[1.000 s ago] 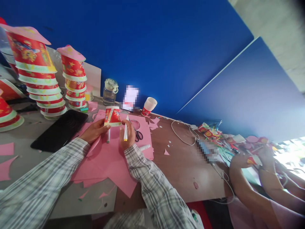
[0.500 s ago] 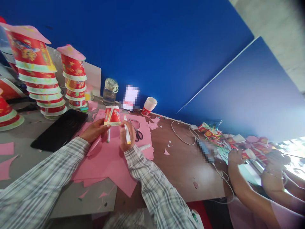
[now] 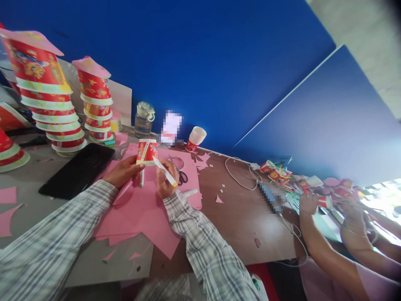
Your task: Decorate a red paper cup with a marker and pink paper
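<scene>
Over the pink paper sheets [image 3: 140, 209] on the desk [image 3: 238, 217], the left hand [image 3: 123, 172] has its grip pinching an upturned red printed paper cup [image 3: 147, 152]. The right hand [image 3: 164, 184] has its grip closed around a white marker with a yellow end [image 3: 165, 172], tip at the cup's edge.

This is looking like a paper-craft workshop; stacks of red printed cups [image 3: 46, 104] are standing along a shared table [image 3: 238, 217]; pink paper sheets [image 3: 140, 209] and offcuts are lying across it; scissors [image 3: 181, 177] are resting among them; a co-worker's hand [image 3: 308, 203] is working beside a heap of cut cup pieces [image 3: 278, 171]; blue partition walls [image 3: 219, 62] are closing it in.
</scene>
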The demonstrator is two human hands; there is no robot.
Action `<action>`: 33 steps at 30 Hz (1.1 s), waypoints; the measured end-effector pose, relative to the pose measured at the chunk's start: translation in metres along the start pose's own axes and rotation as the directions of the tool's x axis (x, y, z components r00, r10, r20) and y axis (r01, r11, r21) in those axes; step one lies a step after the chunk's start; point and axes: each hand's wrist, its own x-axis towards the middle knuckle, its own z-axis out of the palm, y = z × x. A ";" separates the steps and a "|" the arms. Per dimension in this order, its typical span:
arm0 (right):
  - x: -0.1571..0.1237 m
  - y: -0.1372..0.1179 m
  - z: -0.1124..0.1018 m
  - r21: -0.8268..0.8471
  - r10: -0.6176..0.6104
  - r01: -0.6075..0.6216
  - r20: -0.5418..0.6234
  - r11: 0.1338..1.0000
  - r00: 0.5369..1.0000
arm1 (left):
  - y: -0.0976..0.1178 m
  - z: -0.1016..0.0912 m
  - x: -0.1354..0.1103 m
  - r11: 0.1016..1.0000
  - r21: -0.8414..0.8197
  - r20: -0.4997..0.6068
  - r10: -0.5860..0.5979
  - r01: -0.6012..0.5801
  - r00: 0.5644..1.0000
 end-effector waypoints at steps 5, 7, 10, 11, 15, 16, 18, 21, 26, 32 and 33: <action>0.002 -0.002 -0.002 0.004 -0.008 0.008 -0.002 1.000 1.000 | 0.000 0.001 0.000 1.000 0.010 -0.015 -0.006 0.006 1.000; 0.003 -0.003 -0.003 -0.002 -0.026 0.026 0.008 1.000 1.000 | 0.000 0.001 0.000 1.000 0.012 -0.015 -0.006 0.006 1.000; 0.004 -0.003 -0.003 -0.024 -0.066 0.067 0.035 0.997 0.997 | 0.001 0.001 0.000 1.000 0.005 -0.008 0.000 0.000 1.000; 0.004 -0.003 -0.003 -0.033 -0.080 0.082 0.044 0.996 0.996 | 0.002 0.001 0.000 1.000 0.002 -0.010 0.001 -0.001 1.000; 0.004 -0.002 -0.003 -0.043 -0.129 0.131 0.051 0.990 0.990 | 0.006 0.003 -0.002 1.000 0.000 -0.011 -0.002 0.002 1.000; 0.004 -0.002 -0.002 -0.041 -0.131 0.133 0.047 0.990 0.990 | 0.007 0.003 -0.002 1.000 0.000 -0.012 -0.002 0.002 1.000; 0.005 -0.002 -0.002 -0.036 -0.129 0.131 0.043 0.991 0.991 | 0.009 0.004 -0.003 1.000 -0.003 -0.022 0.000 0.000 1.000; 0.005 -0.002 -0.003 -0.030 -0.127 0.128 0.048 0.991 0.991 | 0.011 0.006 -0.003 1.000 -0.012 -0.031 -0.005 0.004 1.000; 0.005 -0.001 -0.003 -0.044 -0.124 0.128 0.070 0.991 0.990 | 0.009 0.005 -0.003 1.000 -0.013 0.002 0.001 -0.001 1.000; 0.005 -0.002 -0.005 -0.050 -0.133 0.137 0.075 0.989 0.988 | 0.001 0.000 0.000 1.000 -0.021 -0.016 0.006 -0.006 1.000; 0.004 -0.002 -0.005 -0.047 -0.140 0.144 0.072 0.988 0.987 | 0.001 -0.001 0.000 1.000 -0.027 -0.019 0.002 -0.002 1.000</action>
